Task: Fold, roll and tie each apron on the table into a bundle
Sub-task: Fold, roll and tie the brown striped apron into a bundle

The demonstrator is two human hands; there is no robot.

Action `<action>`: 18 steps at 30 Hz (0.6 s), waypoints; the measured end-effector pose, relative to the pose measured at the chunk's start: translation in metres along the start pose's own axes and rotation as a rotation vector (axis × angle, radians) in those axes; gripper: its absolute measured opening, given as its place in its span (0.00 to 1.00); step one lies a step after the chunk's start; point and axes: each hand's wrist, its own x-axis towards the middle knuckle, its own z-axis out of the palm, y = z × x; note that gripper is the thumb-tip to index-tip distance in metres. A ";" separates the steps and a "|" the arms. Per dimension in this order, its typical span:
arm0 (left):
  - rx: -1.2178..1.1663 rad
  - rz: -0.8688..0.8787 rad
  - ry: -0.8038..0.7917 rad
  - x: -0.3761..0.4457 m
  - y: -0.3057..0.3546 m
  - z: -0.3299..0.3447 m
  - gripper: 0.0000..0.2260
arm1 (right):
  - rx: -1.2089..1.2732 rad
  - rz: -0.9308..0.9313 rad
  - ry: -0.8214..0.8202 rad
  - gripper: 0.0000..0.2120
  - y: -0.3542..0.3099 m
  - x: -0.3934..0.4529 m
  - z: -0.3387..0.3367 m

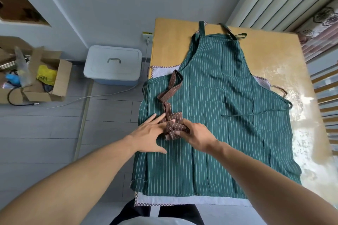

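— On the table (170,42), where's the bundle?
— Brown bundle (174,124) sits on the green apron (219,115), toward its 9 o'clock edge, strap (171,87) trailing to 12.
— Hands?
— Right hand (198,136) grips the bundle; left hand (149,135) lies spread, fingertips touching it.
— Beneath?
— A white apron (182,201) peeks out at 6.
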 end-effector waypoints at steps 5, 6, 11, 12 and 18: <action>-0.340 -0.190 0.161 0.008 0.014 0.007 0.39 | -0.014 0.011 -0.052 0.34 -0.004 0.024 -0.016; -0.436 -0.254 0.210 0.011 0.016 0.008 0.41 | -0.018 0.002 -0.076 0.32 -0.004 0.028 -0.018; -0.524 -0.383 0.434 0.019 0.024 0.003 0.41 | 0.005 0.075 -0.182 0.20 -0.001 0.048 -0.021; -0.532 -0.362 0.426 0.020 0.023 0.003 0.42 | 0.013 0.094 -0.210 0.19 -0.002 0.051 -0.020; -0.550 -0.273 0.370 0.017 0.008 -0.001 0.14 | 0.073 0.119 -0.222 0.16 -0.012 0.046 -0.028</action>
